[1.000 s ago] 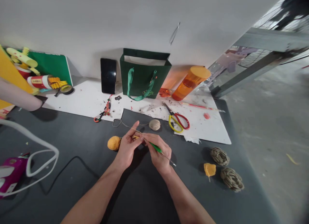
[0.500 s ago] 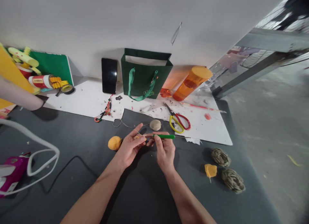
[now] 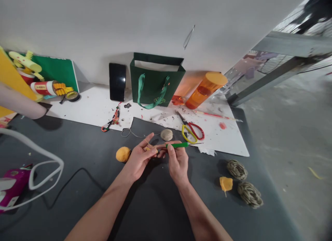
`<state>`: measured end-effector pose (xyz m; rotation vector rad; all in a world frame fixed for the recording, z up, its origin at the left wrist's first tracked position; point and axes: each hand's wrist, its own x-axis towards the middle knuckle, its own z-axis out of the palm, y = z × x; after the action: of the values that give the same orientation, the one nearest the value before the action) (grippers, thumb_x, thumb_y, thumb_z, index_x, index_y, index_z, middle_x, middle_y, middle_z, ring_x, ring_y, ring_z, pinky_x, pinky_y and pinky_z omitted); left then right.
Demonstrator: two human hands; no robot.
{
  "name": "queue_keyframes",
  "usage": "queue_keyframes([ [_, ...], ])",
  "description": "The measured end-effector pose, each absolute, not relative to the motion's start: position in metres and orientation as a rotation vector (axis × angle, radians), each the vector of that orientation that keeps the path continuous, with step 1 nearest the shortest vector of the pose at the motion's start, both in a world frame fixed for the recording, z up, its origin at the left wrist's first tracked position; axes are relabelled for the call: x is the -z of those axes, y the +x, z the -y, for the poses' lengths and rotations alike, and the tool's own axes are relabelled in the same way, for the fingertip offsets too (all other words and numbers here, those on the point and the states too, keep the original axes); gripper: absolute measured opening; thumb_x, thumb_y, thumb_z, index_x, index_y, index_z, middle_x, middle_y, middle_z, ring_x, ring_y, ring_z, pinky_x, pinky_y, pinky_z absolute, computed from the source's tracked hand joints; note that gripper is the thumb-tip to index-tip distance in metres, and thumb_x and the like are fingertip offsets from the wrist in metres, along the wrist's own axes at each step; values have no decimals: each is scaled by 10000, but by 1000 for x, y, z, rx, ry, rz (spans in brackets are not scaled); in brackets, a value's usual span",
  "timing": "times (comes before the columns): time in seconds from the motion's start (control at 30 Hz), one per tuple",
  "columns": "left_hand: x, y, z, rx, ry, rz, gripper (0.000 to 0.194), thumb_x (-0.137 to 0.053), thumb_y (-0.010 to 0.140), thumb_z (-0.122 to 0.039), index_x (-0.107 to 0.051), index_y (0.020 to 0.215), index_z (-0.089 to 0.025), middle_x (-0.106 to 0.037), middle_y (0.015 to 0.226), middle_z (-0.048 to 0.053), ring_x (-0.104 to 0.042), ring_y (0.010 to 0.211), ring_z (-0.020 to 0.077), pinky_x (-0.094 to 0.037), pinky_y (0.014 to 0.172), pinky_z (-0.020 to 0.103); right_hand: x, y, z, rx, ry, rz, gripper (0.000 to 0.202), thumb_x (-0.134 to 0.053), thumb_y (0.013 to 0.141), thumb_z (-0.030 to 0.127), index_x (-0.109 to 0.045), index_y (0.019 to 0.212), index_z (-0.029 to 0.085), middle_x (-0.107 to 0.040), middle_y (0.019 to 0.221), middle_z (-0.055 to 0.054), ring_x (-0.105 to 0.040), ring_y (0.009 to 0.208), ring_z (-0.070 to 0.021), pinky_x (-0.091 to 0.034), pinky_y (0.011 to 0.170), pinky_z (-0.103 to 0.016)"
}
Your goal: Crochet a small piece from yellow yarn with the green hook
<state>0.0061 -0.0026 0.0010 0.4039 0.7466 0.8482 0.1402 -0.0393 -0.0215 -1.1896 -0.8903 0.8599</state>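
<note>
My right hand is closed on a crochet hook with a green handle, its thin metal end pointing left to the other hand. Between thumb and fingers, my left hand pinches a small piece of yellow yarn work, mostly hidden by the fingers. A strand runs up over its raised index finger. Just left of that hand lies a yellow yarn ball. Beyond the fingertips sits a beige yarn ball with a loose grey strand.
Red-and-yellow scissors lie on a white board. Behind stand a green paper bag, a phone and an orange bottle. At right are grey-green yarn bundles and a yellow piece. A white cable curves at left.
The green handle has tilted slightly, its right end rising a little with my right hand. My left hand has hardly moved and keeps its pinch.
</note>
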Motion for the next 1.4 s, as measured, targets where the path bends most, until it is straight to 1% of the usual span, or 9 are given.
queue_keyframes([
  [0.13, -3, 9, 4, -923, 452, -795, 783, -954, 628, -202, -667, 1356, -177, -641, 690, -74, -592, 674, 80, -464, 781, 258, 19, 140, 40, -812, -1225, 936, 261, -677, 937, 495, -689, 889, 238, -752, 710, -9, -692, 514, -173, -570, 504, -298],
  [0.23, -2, 10, 4, -939, 455, -803, 833, -957, 624, -195, -638, 1394, -165, -658, 710, -65, -603, 696, 81, -467, 789, 251, 19, 140, 40, -802, -1226, 955, 245, -685, 938, 466, -731, 884, 232, -767, 749, -21, -689, 522, -164, -567, 514, -291],
  [0.37, 0, 10, 4, -928, 463, -792, 843, -942, 650, -184, -610, 1425, -185, -661, 723, -68, -615, 710, 85, -467, 795, 253, 21, 141, 39, -836, -1201, 918, 223, -706, 926, 445, -745, 897, 227, -763, 734, -17, -689, 529, -164, -563, 517, -285],
  [0.47, 0, 10, 4, -935, 472, -790, 862, -939, 654, -193, -594, 1444, -193, -659, 723, -71, -613, 705, 84, -465, 791, 255, 22, 142, 38, -878, -1180, 924, 208, -724, 915, 428, -757, 904, 223, -782, 780, -24, -693, 546, -157, -575, 540, -282],
  [0.53, 1, 10, 4, -943, 477, -794, 878, -945, 646, -201, -588, 1449, -189, -659, 721, -73, -615, 709, 85, -466, 790, 256, 22, 142, 39, -897, -1170, 932, 192, -739, 905, 414, -764, 906, 224, -794, 824, -30, -699, 562, -152, -586, 559, -280],
  [0.73, 4, 12, 5, -968, 492, -813, 927, -958, 629, -217, -567, 1468, -154, -675, 717, -58, -618, 720, 90, -473, 804, 256, 19, 141, 40, -883, -1188, 945, 189, -737, 905, 410, -763, 880, 224, -796, 826, -36, -690, 553, -149, -587, 550, -279],
  [0.93, 2, 9, 4, -890, 427, -760, 855, -944, 641, -192, -607, 1427, -182, -644, 700, -71, -605, 686, 89, -462, 772, 256, 25, 141, 38, -951, -1136, 842, 230, -751, 890, 458, -729, 904, 229, -777, 769, -17, -676, 536, -152, -563, 537, -286],
  [1.13, 1, 6, 2, -810, 335, -710, 721, -951, 628, -186, -701, 1303, -224, -651, 704, -66, -585, 661, 78, -457, 747, 242, 30, 142, 38, -1009, -1087, 774, 278, -733, 896, 509, -650, 933, 246, -780, 768, -3, -652, 506, -153, -551, 542, -308],
  [1.4, 3, 4, 1, -769, 290, -676, 600, -911, 658, -164, -746, 1233, -219, -626, 623, -61, -539, 626, 81, -463, 752, 243, 27, 142, 38, -1059, -1087, 759, 318, -674, 924, 561, -558, 975, 269, -771, 746, 1, -670, 516, -176, -514, 504, -306],
])
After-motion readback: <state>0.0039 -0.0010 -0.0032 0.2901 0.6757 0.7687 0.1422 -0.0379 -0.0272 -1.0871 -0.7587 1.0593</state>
